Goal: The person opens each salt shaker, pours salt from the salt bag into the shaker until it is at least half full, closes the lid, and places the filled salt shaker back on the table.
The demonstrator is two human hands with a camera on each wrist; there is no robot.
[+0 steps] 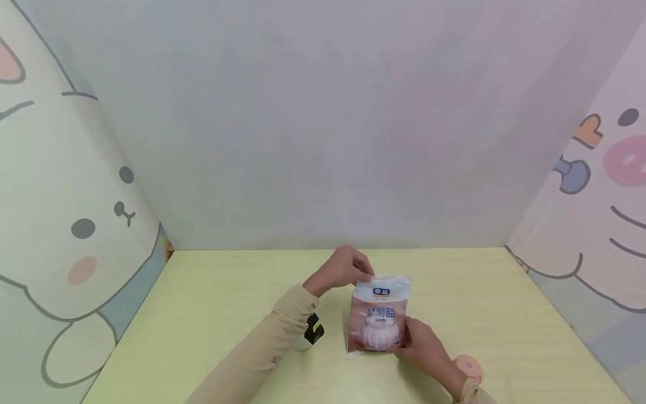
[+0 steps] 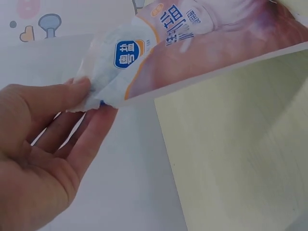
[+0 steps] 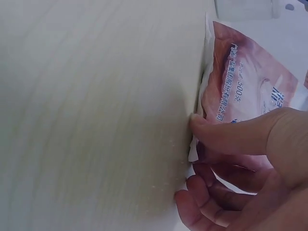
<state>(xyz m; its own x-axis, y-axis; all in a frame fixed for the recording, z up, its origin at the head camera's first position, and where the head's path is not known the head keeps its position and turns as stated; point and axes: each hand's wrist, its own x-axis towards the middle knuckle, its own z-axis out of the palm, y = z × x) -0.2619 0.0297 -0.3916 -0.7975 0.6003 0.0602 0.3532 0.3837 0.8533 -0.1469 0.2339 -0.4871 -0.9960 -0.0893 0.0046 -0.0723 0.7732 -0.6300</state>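
Note:
A bag of salt (image 1: 378,320) with a pale blue top and a brownish-pink printed front stands upright over the table. My left hand (image 1: 345,266) pinches its crumpled upper corner between thumb and fingers; the left wrist view shows this grip on the bag's pale end (image 2: 108,67). Low on the bag's right side, my right hand (image 1: 426,348) holds the bottom corner. In the right wrist view the thumb (image 3: 231,134) lies across the printed front, with the other fingers curled beneath the bag's edge.
A container with a black and yellow part (image 1: 314,329) stands left of the bag, partly hidden by the left sleeve (image 1: 262,342). Beside the right wrist lies a round pink object (image 1: 469,367). The pale yellow table (image 1: 212,303) meets a plain back wall (image 1: 323,140) and cartoon-printed side panels.

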